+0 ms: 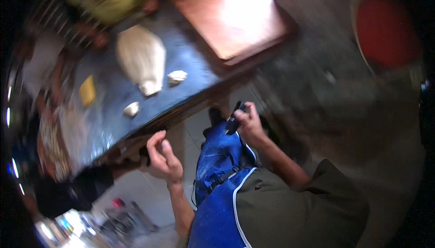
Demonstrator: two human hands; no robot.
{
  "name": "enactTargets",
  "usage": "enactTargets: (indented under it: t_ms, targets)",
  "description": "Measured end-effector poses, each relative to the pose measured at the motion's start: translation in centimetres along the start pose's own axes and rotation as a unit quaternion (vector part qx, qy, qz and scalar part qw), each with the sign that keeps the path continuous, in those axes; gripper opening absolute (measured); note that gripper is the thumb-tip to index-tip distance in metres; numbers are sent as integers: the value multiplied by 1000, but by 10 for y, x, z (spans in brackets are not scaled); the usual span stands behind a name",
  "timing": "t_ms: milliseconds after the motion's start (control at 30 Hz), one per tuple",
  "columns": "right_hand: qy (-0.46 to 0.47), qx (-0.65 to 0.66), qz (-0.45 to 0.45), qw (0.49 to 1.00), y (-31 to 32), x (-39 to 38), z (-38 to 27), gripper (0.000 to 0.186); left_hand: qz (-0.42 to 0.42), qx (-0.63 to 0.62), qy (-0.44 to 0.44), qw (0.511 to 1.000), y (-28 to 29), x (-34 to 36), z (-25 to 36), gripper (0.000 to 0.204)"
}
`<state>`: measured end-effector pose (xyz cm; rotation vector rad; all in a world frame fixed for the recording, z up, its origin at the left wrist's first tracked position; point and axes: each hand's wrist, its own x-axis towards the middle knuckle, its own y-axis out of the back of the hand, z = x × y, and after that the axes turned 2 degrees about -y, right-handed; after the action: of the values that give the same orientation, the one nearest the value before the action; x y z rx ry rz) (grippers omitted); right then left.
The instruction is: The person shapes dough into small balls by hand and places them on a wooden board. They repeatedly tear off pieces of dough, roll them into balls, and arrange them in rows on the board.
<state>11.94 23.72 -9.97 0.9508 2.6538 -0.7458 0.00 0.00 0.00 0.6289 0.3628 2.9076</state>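
Observation:
My right hand [249, 123] is closed around a small black handheld device [234, 120], held in front of my blue apron [222, 146]. Blur hides its exact kind. My left hand [164, 159] is raised off the near table edge, fingers loosely curled and thumb apart, with nothing visible between them. On the blue-grey table [190, 57] lies a long pale mass of dough [142, 55], narrowing toward me. Two small white dough lumps, one to its right [177, 77] and one nearer the edge [132, 109], sit apart from it.
A brown wooden board [213, 21] takes up the table's far right, with small pale lumps at its corner. A yellow piece [87, 91] and clear plastic sheeting [97, 139] lie left. People stand along the far and left sides. A red round object [385, 30] is far right.

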Motion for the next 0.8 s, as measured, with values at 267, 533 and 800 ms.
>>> enactTargets:
  t_ms: [267, 533, 800]
  targets:
    - [-79, 15, 388, 918, 60, -208, 8, 47, -504, -7, -169, 847, -66, 72, 59, 15]
    - [-65, -8, 200, 978, -26, -137, -86, 45, -734, 67, -21, 676, 1, 155, 27, 27]
    - [-40, -109, 104, 988, -17, -32, -120, 48, -619, 102, 78, 775, 12, 141, 16, 20]
